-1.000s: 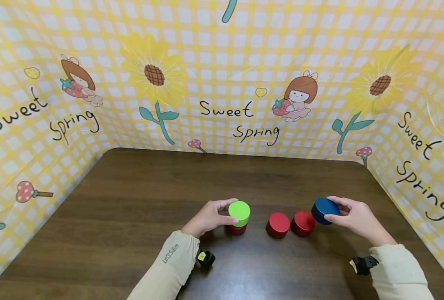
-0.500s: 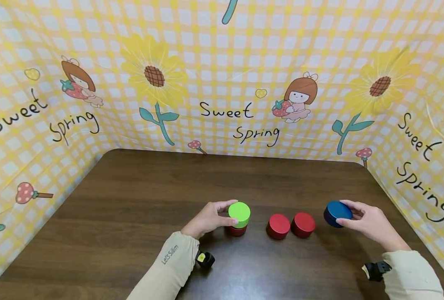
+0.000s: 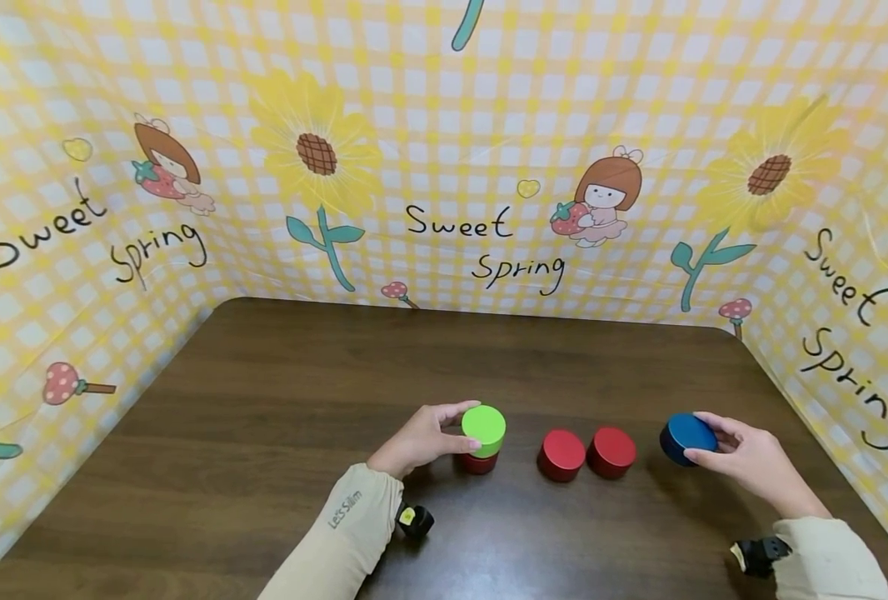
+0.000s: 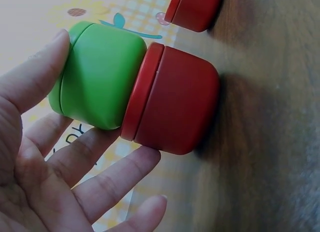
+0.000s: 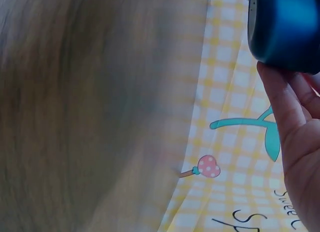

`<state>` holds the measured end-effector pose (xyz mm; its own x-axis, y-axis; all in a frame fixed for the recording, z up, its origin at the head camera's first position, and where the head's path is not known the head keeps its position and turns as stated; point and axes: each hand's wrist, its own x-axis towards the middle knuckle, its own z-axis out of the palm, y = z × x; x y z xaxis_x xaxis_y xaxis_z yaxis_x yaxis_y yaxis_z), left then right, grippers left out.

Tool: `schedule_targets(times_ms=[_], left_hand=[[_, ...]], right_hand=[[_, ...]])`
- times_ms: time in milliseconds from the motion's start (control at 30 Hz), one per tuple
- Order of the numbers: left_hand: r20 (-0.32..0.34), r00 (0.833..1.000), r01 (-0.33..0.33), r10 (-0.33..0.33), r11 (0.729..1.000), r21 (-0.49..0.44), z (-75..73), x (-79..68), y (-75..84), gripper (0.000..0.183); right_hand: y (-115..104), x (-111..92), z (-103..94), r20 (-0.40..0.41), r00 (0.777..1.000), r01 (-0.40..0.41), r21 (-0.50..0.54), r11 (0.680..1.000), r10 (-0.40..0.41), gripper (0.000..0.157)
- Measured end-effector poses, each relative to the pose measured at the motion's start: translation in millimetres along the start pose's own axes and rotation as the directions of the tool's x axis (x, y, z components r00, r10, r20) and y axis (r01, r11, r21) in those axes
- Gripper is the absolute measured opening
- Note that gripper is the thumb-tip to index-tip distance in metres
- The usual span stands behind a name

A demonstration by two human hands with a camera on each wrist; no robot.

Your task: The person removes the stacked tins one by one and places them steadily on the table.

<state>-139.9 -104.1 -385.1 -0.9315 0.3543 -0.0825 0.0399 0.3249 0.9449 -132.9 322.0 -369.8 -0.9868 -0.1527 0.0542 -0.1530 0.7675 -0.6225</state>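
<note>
Small round lidded tins are at both hands. In the head view my left hand [image 3: 421, 440] grips a green tin [image 3: 484, 431] between thumb and fingers. That tin sits on top of a red tin [image 3: 479, 463]. The left wrist view shows the green tin [image 4: 102, 74] against the lid of the red tin [image 4: 175, 99], with one fingertip at the red side. Over on the right, my right hand [image 3: 755, 462] pinches a blue tin [image 3: 687, 439] by its side. The right wrist view has the blue tin [image 5: 287, 32] raised off the table, fingertips at its lower part.
Two more red tins, a left one [image 3: 561, 456] and a right one [image 3: 612, 452], stand side by side between the hands. The brown wooden table [image 3: 301, 358] is enclosed by a yellow checked cloth [image 3: 444, 125] at the back and sides.
My right hand has carried the blue tin to the right and slightly nearer to me, away from the red pair. My left hand keeps its hold on the green tin at the same place.
</note>
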Motion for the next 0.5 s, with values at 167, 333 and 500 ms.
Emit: schedule_targets(times_ms=[167, 333, 500], left_hand=[[-0.004, 1.0, -0.001, 0.001, 1.0, 0.001, 0.5, -0.3, -0.4, 0.06], [-0.007, 1.0, -0.005, 0.005, 1.0, 0.008, 0.7, 0.0, -0.9, 0.061], [-0.008, 1.0, -0.005, 0.005, 1.0, 0.004, 1.1, -0.1, -0.9, 0.06]], right_hand=[[8, 0, -1.4, -0.001, 1.0, -0.017, 0.013, 1.0, 0.017, 0.063], [12, 1, -0.7, 0.012, 1.0, -0.027, 0.01, 1.0, 0.027, 0.064], [14, 3, 0.4, 0.013, 1.0, -0.019, -0.024, 1.0, 0.019, 0.063]])
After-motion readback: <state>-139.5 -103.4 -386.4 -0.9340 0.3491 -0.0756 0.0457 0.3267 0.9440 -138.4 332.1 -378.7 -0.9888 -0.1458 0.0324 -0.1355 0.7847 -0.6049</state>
